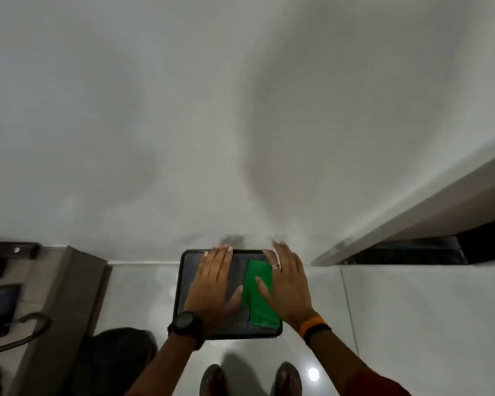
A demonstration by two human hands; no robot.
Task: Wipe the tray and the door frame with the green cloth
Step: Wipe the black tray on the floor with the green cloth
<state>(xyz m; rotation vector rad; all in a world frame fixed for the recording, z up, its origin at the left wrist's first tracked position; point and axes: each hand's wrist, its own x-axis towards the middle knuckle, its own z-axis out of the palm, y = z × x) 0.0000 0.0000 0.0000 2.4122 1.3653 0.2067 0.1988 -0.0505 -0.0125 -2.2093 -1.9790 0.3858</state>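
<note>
— Hands first: where are they?

— Both are flat and spread, fingers out, gripping nothing. My left hand (215, 284) presses palm-down on the left half of the tray (183, 287). My right hand (287, 284) lies over the right side, its thumb resting on the green cloth (259, 292).

— So the cloth is not clenched?

— No. It lies loose on the tray's right half, a folded strip running from near the far rim down to the near right corner. My right palm covers its right edge; I only press on it.

— And the tray itself?

— Dark, rectangular, rounded corners, with a grey textured inside. It sits low in front of me against the pale wall (183, 124), its far edge at the line where the wall meets the tiled floor (397, 310). My fingertips on both sides reach past the far rim towards the wall.

— What do you wear?

— A black watch (187, 327) on the left wrist, an orange band (315, 327) on the right, and a ring (275, 266) on a right finger.

— Where is the door frame?

— To the right, a pale slanted edge (412, 212) well apart from the tray, with a dark gap beneath it. Neither hand touches it.

— Anything else?

— My two sandalled feet (250, 378) stand on the glossy floor just below the tray. At the far left I see a brownish panel (66, 310) with dark fittings; I cannot tell what it is.
</note>
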